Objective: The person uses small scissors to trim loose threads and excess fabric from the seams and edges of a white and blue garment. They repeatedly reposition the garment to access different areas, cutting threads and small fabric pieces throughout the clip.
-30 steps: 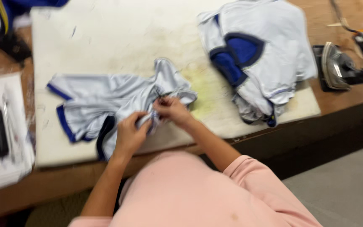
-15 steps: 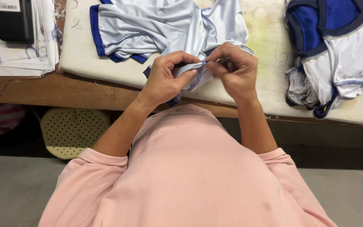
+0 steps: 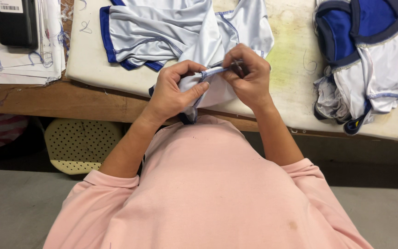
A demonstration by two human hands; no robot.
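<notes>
Head view: left hand and right hand both pinch a seam of the pale grey blue-trimmed fabric garment, fingers closed on it, at the white padded board near edge; heaped blue-white garments at 2 o'clock.

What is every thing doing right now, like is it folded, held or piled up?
Left hand: pinching the seam.
Right hand: gripping the seam and a small tool.
Light blue garment: crumpled on the padded board, edge lifted.
Garment pile: heaped.
Papers: stacked.
Black device: lying on the papers.
</notes>
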